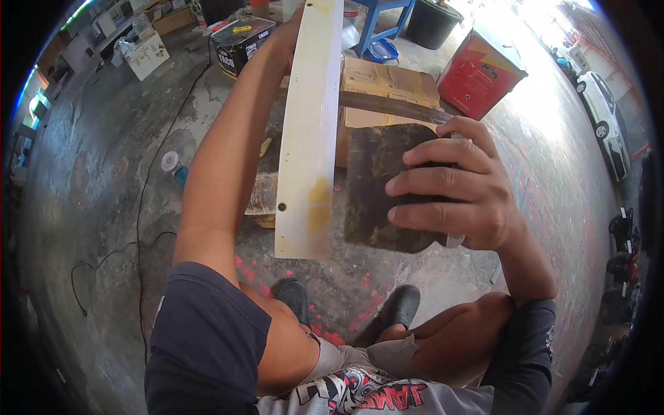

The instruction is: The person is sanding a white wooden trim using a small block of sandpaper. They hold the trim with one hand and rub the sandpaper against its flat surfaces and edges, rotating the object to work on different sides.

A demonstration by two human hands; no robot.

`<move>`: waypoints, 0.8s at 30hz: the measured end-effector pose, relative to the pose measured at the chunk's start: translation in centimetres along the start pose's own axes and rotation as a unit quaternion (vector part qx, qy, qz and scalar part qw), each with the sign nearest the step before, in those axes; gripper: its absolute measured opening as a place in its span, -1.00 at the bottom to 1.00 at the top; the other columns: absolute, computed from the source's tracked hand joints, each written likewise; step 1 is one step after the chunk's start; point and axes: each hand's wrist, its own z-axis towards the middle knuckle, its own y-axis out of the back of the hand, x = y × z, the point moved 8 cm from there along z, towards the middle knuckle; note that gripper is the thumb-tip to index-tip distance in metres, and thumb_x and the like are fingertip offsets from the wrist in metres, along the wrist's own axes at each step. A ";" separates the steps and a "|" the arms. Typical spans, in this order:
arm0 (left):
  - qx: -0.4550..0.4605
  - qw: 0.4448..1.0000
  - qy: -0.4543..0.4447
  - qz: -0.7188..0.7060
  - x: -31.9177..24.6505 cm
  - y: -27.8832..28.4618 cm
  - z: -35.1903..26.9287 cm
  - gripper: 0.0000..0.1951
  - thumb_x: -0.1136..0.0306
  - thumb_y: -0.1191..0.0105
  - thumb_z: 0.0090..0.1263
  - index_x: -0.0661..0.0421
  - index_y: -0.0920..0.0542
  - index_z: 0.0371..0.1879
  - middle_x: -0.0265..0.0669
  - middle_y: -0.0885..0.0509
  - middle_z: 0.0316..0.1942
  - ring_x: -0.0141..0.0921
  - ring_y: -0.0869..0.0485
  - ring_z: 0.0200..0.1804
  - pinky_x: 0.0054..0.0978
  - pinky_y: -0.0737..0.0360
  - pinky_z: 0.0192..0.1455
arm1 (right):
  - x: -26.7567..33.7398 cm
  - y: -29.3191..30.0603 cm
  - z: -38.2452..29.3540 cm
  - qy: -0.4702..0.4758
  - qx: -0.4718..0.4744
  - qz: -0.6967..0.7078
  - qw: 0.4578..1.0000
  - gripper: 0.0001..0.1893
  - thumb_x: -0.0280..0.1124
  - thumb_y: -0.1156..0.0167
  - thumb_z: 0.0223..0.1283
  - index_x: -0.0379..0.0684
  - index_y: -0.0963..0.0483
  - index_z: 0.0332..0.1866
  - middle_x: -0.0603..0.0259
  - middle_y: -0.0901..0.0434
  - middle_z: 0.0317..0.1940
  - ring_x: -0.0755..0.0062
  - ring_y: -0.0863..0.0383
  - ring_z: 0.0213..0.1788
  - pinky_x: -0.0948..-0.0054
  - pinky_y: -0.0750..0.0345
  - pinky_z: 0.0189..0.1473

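Note:
A long pale wooden board [310,140] stands upright in front of me, with yellowish filler patches and dark screw holes along it. My left hand [291,39] grips its far end from the left; most of the fingers are hidden behind the board. To the right of the board, my right hand [461,181] holds a dark, worn sheet, seemingly sandpaper [365,187], with the fingers spread across its face. A pale edge shows behind the sheet near my palm, but I cannot tell what it is. A narrow gap separates sheet and board.
A cardboard box [389,78] lies ahead beneath a dark bar [394,105]. Behind are a red tin [480,75], a black box [241,44], a blue stool [371,26] and a black bucket [433,23]. A cable [155,161] crosses the floor at left, near a small bottle [179,174].

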 end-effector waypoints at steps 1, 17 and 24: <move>0.003 1.000 0.000 0.001 0.0 0.0 -0.1 -0.23 -0.37 0.40 0.72 0.06 -0.69 0.24 -0.20 -0.85 -0.07 -0.29 -0.86 -0.12 -0.14 -0.87 -0.02 | 0.4 -0.2 0.2 0.003 -0.005 0.004 1.000 -0.77 -0.34 -0.35 0.06 0.09 -0.77 -0.15 0.45 -0.79 0.00 0.30 -0.68 0.21 0.00 -0.51 0.31; -0.016 0.999 -0.015 -0.043 -0.5 1.8 0.0 -0.25 -0.37 0.34 0.71 0.07 -0.68 0.23 -0.21 -0.83 -0.12 -0.29 -0.85 -0.16 -0.16 -0.87 -0.07 | -0.4 -0.2 0.9 0.010 -0.010 -0.021 1.000 -0.70 -0.33 -0.37 0.05 0.14 -0.79 -0.06 0.45 -0.77 0.11 0.31 -0.67 0.23 0.03 -0.47 0.32; 0.042 0.995 -0.037 -0.079 -0.8 0.0 -0.5 -0.26 -0.37 0.31 0.71 0.08 -0.67 0.22 -0.22 -0.82 -0.14 -0.29 -0.84 -0.18 -0.17 -0.87 -0.09 | -3.7 -3.1 -0.6 -0.020 -0.031 -0.013 0.999 -0.39 -0.48 -0.47 -0.22 0.20 -0.75 0.11 0.54 -0.71 0.29 0.28 -0.60 0.37 0.01 -0.40 0.39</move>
